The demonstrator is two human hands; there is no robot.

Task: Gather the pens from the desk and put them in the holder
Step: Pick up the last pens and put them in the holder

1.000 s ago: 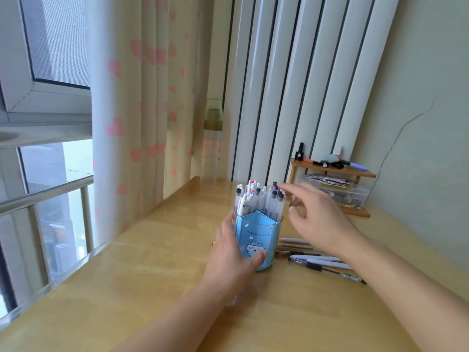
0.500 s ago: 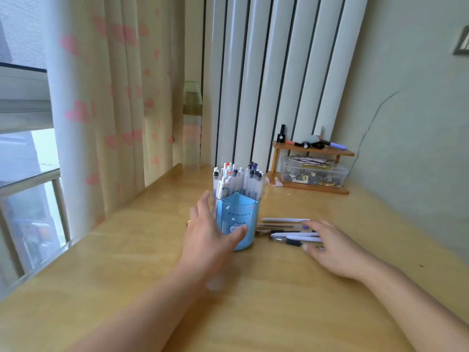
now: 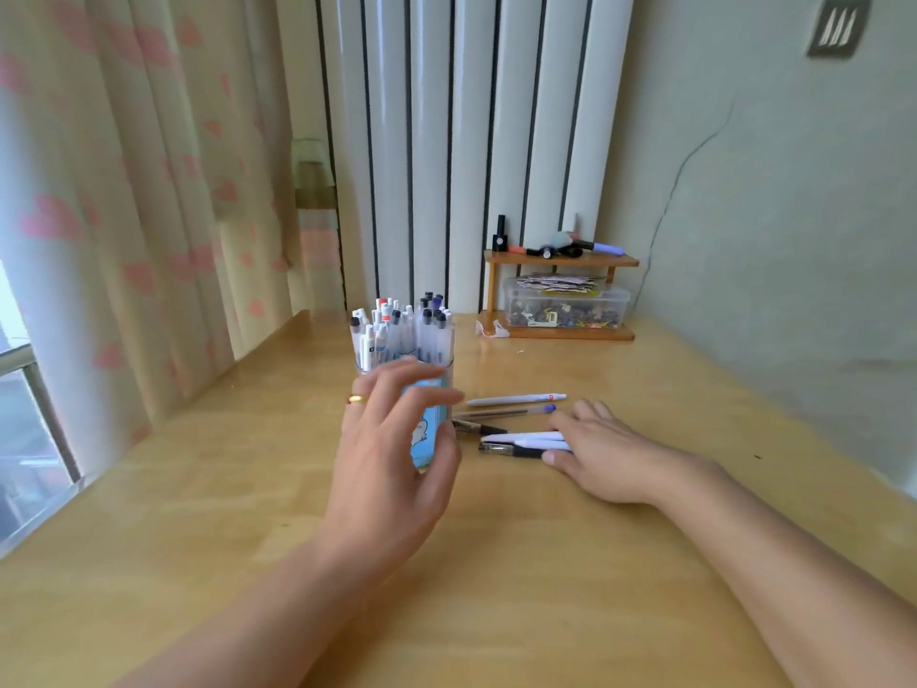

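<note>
A blue pen holder (image 3: 427, 425) stands mid-desk, packed with several upright pens (image 3: 402, 335). My left hand (image 3: 392, 469) hovers in front of it with fingers spread and blurred, thumb by its right side; whether it touches the holder is unclear. To the right, several loose pens lie on the desk: a white one (image 3: 516, 399), a clear one with a blue cap (image 3: 506, 413), a dark one (image 3: 476, 428), two white ones (image 3: 521, 437) and a black one (image 3: 506, 450). My right hand (image 3: 610, 454) lies flat over their right ends, its fingertips on the white pens.
At the back of the wooden desk (image 3: 496, 563), a small wooden shelf (image 3: 560, 263) carries cosmetics above a clear plastic box (image 3: 565, 305). A heart-print curtain (image 3: 124, 191) and window run along the left edge. A wall borders the right.
My right hand came down from above the holder onto the loose pens. My left hand loosened from the holder and spread its fingers. The camera tilted down and right.
</note>
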